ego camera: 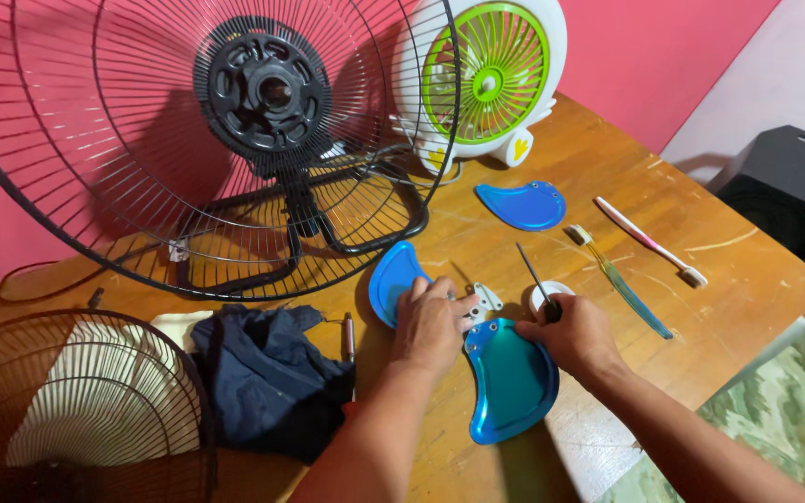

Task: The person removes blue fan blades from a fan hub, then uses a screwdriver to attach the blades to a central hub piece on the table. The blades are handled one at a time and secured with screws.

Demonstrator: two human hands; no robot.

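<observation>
My left hand [432,321] presses on a small silver metal hub bracket [486,299] that joins two blue fan blades, one [393,279] to the left and one [511,379] lying near me. My right hand [578,333] grips a screwdriver [535,276], its thin shaft pointing away from me, and rests on the near blade's edge. A third blue blade [524,205] lies apart farther back. A white round cap [548,292] sits just behind my right hand.
A large black wire fan guard with motor [263,93] stands at the back left. A second guard [67,401] lies at the near left beside a dark blue cloth [267,373]. A small white and green fan [491,79], two toothbrushes [649,242], and a black box [789,186] are to the right.
</observation>
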